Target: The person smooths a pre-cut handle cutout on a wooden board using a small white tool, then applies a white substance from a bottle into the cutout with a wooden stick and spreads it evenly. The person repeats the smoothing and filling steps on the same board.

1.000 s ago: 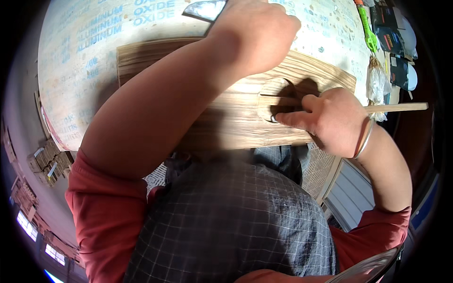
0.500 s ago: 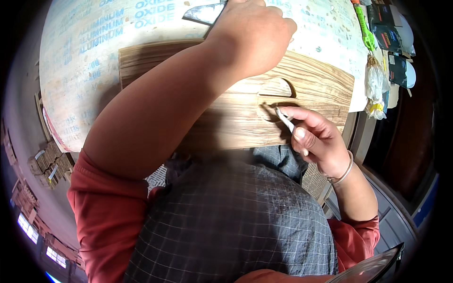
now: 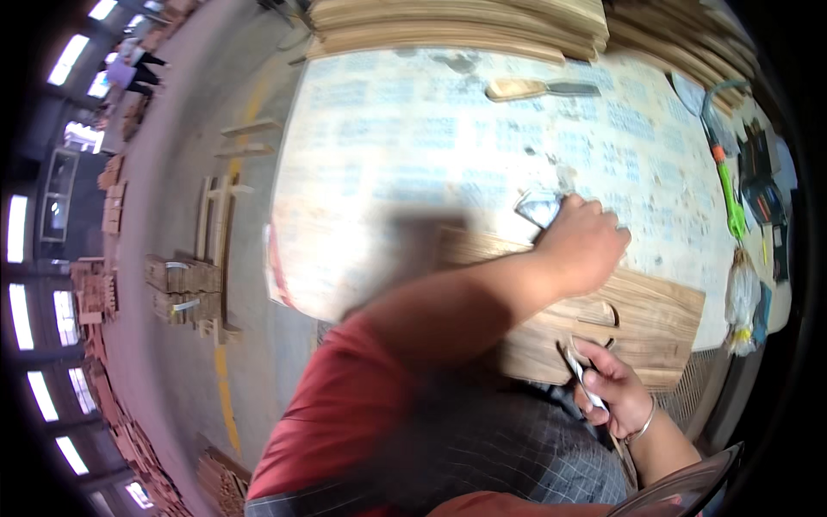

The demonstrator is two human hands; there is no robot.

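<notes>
A striped wooden board lies at the near edge of the work table, with rounded recesses or cut-outs near its middle. My left arm reaches across the board. My left hand is closed beyond its far edge, beside a shiny flat metal blade that sticks out from the fingers; the handle, if any, is hidden. Nearer me, my right hand is closed round a slim white-and-metal tool, its tip pointing up at the board's cut-out. The exact kind of that tool cannot be made out.
A wooden-handled spatula lies on the paper-covered table. Stacked boards line its far side. A bright green tool and a plastic bag are at the right. Bundled wood stands on the floor at left.
The view has swung left and up, bringing in the stacked boards, spatula and floor. Both hands stay by the board with what they hold; the slim tool is held more upright.
</notes>
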